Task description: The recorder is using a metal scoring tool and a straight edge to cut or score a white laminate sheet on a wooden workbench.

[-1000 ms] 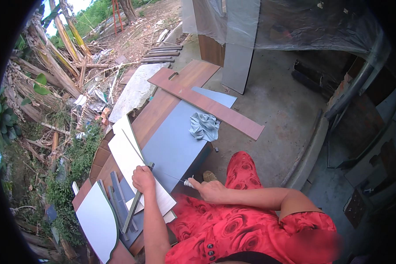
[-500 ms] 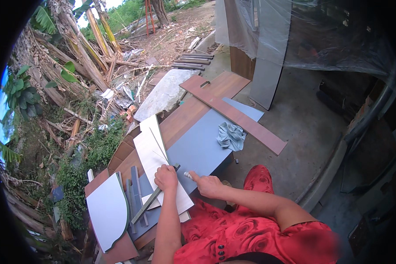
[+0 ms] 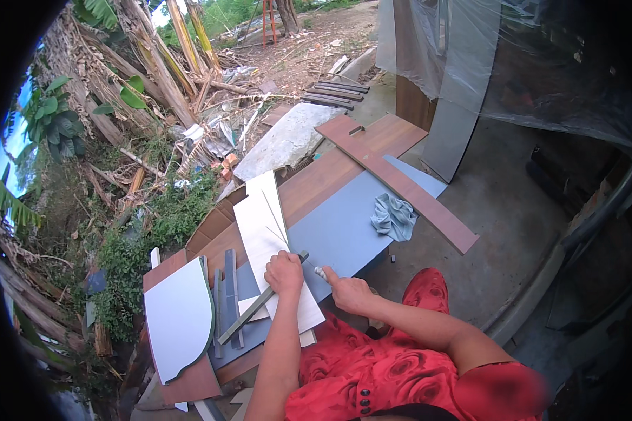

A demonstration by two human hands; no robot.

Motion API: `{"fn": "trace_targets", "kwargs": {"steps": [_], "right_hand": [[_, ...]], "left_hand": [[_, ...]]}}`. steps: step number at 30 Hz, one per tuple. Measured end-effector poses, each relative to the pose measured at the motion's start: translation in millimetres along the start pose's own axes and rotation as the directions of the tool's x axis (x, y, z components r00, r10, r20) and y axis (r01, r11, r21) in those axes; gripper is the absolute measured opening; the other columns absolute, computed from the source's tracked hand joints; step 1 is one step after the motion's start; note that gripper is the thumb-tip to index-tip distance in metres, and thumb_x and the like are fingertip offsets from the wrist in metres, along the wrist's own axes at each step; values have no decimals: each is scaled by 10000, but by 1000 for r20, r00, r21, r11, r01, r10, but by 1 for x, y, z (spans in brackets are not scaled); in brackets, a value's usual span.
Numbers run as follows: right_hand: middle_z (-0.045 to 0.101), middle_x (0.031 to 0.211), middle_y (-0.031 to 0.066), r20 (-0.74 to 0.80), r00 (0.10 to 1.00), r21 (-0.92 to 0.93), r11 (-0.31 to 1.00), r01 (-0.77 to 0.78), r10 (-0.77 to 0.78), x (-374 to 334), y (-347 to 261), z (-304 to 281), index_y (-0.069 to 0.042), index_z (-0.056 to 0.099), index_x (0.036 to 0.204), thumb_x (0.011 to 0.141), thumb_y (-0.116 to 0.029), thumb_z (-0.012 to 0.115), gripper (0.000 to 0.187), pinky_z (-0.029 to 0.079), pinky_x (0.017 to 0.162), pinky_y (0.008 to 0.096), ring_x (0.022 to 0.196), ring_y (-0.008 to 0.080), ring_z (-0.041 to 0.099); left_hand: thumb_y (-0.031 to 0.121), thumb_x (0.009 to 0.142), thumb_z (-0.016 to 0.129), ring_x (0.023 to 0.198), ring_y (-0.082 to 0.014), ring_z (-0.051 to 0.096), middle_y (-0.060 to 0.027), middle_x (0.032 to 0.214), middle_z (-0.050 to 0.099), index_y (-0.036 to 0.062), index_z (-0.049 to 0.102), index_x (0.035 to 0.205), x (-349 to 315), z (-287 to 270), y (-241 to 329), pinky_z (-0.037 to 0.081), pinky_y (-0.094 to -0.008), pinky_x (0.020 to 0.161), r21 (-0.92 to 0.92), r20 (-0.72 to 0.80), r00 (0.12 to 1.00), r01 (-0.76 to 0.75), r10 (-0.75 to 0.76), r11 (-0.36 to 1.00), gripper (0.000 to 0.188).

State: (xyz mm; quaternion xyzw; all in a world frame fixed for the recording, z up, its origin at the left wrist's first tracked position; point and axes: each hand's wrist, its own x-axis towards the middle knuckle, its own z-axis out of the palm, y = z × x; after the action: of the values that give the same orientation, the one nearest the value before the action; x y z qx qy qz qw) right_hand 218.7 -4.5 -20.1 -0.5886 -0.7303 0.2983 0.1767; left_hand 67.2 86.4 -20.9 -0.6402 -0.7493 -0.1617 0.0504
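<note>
My left hand [image 3: 284, 274] is closed around a narrow dark grey-green strip [image 3: 247, 320], which lies slantwise over pale cream boards [image 3: 257, 223]. Just right of its upper end, my right hand [image 3: 351, 292] is closed on a small tool with a pale, wrapped-looking grip [image 3: 321, 273]; its working end is too fine to make out. Beneath the boards lies a blue-grey panel [image 3: 330, 242] on a brown wood-look board [image 3: 309, 188]. More dark strips [image 3: 229, 295] rest left of my left hand, beside a white panel with a curved edge [image 3: 179, 319].
A crumpled blue-grey cloth [image 3: 393, 216] lies on the panel's right part. A reddish-brown plank [image 3: 407, 188] crosses the far end and juts out rightward. Behind are a stone slab [image 3: 284, 144] and stacked dark strips [image 3: 336, 92]. Plastic sheeting [image 3: 541, 77] hangs at the right.
The whole view has shifted, so the scene sits further right and slightly higher. Both hands keep their grip, and the strip stays in about the same place on the boards.
</note>
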Motion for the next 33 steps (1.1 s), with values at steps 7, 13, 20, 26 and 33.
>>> {"fn": "trace_targets", "kwargs": {"steps": [7, 13, 20, 26, 33], "right_hand": [[646, 796, 235, 9, 1000, 9, 1000, -11, 11, -1, -2, -2, -56, 279, 1388, 810, -84, 450, 604, 491, 676, 505, 748, 405, 643], [646, 765, 206, -18, 1000, 0, 1000, -4, 4, -15, 8, 4, -97, 285, 1389, 844, -109, 450, 570, 479, 627, 506, 694, 390, 636], [641, 794, 220, 5, 999, -7, 999, -32, 32, -84, 30, -6, -88, 276, 1407, 829, -122, 475, 612, 486, 639, 513, 706, 399, 634], [640, 776, 216, 19, 1000, -28, 999, -24, 24, -63, 18, -15, -68, 272, 1406, 823, -114, 474, 619, 488, 629, 511, 703, 399, 634], [646, 770, 216, -10, 998, -52, 997, 54, -55, -2, 7, -5, -74, 304, 1363, 838, -105, 457, 547, 478, 627, 513, 701, 403, 636]], "left_hand": [[259, 856, 437, 831, -342, 597, -145, 867, 631, 56, 649, 833, -1, 1, -1, 464, -479, 760, 8, -37, 999, -15, 15, 1000, 295], [262, 857, 435, 837, -343, 597, -148, 881, 632, 55, 650, 838, 0, -1, 0, 462, -481, 768, 8, -26, 1000, 1, -1, 1000, 299], [272, 858, 435, 860, -345, 595, -153, 893, 632, 52, 651, 844, 0, -4, 2, 454, -486, 786, -10, 18, 1000, 16, -15, 1000, 309], [273, 859, 436, 859, -343, 595, -156, 889, 629, 52, 648, 850, 1, -5, 1, 456, -485, 788, -4, 35, 999, 6, -6, 1000, 307], [274, 844, 459, 846, -319, 597, -129, 874, 632, 71, 647, 825, -1, -1, 1, 462, -465, 762, 25, 3, 1000, 19, -19, 1000, 277]]}}
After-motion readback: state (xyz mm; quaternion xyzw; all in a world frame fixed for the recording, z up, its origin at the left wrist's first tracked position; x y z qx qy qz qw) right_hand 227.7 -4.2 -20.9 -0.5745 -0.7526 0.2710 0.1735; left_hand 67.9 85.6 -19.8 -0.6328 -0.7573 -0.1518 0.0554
